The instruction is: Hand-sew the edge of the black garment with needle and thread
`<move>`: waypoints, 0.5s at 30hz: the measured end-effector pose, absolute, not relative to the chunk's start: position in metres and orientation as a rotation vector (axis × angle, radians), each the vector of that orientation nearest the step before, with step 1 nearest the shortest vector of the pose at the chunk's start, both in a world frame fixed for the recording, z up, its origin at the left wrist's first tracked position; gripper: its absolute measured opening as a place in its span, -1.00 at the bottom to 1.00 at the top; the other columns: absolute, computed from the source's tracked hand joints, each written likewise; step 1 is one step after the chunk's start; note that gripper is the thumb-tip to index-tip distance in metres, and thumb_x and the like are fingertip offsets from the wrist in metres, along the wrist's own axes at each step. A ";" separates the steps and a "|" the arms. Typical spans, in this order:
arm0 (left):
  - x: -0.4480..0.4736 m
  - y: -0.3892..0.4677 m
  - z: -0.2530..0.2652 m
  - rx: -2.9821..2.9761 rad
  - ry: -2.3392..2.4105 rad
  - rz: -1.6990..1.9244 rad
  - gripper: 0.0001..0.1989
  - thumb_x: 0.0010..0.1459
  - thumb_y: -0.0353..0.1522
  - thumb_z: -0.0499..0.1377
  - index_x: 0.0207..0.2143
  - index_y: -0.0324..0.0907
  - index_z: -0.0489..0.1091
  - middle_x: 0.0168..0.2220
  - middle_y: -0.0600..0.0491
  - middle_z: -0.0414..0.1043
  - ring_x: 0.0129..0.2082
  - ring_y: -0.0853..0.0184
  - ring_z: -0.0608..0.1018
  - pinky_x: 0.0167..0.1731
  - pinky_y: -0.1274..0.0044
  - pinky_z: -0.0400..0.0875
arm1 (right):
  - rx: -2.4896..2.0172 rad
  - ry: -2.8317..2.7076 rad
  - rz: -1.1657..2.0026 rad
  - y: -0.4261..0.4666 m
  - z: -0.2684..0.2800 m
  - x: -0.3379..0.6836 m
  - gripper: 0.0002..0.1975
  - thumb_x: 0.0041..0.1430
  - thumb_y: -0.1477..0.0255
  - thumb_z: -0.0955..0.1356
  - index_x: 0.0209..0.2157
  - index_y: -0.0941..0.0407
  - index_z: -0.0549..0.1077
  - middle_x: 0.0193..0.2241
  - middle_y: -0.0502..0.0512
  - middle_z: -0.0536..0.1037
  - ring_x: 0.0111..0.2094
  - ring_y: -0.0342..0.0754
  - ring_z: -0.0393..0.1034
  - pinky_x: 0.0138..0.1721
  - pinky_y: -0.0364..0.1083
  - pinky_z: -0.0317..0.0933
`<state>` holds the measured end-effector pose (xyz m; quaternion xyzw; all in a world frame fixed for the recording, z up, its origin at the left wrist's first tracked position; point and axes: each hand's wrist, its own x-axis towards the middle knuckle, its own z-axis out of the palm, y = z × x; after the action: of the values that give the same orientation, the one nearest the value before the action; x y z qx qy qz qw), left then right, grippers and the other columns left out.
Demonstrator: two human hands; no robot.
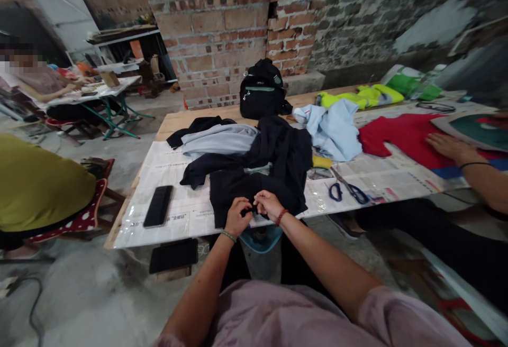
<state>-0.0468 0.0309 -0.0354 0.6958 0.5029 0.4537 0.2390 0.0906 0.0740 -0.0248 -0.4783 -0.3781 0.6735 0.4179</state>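
Note:
A black garment (234, 188) lies spread at the table's front edge, part of a dark heap of cloth. My left hand (237, 219) is closed in a pinch on its near edge. Close beside it, my right hand (270, 207) also pinches the black cloth, fingertips almost meeting those of the left. Anything small between the fingers is too fine to make out. Light grey cloth (222, 139) lies folded among the dark fabric just beyond. To the right rest dark-blue-handled scissors (349, 187) and a small yellow piece (321, 162).
A phone (157, 207) lies left on the paper-covered table (182, 193). Behind the heap stand a black backpack (264, 90) and light blue cloth (333, 127). At right, another person's hand (450, 147) rests on a red garment (400, 133). A blue basin (260, 240) sits below the edge.

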 end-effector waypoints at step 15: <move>-0.042 0.030 -0.034 1.910 1.502 1.240 -0.83 -0.07 -0.53 0.13 -0.37 -0.18 0.40 -0.32 0.06 0.31 -0.46 0.49 0.37 -0.49 0.64 0.29 | -1.207 -0.996 1.680 0.072 -0.025 0.090 -0.84 -0.10 0.40 0.31 -0.51 0.14 0.20 -0.71 -0.13 0.39 -0.84 -0.28 0.15 -0.85 -0.31 -0.20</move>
<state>-0.0418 0.0296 -0.0341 0.6853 0.5389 0.4449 0.2052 0.0898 0.0724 -0.0248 -0.4794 -0.3956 0.6673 0.4102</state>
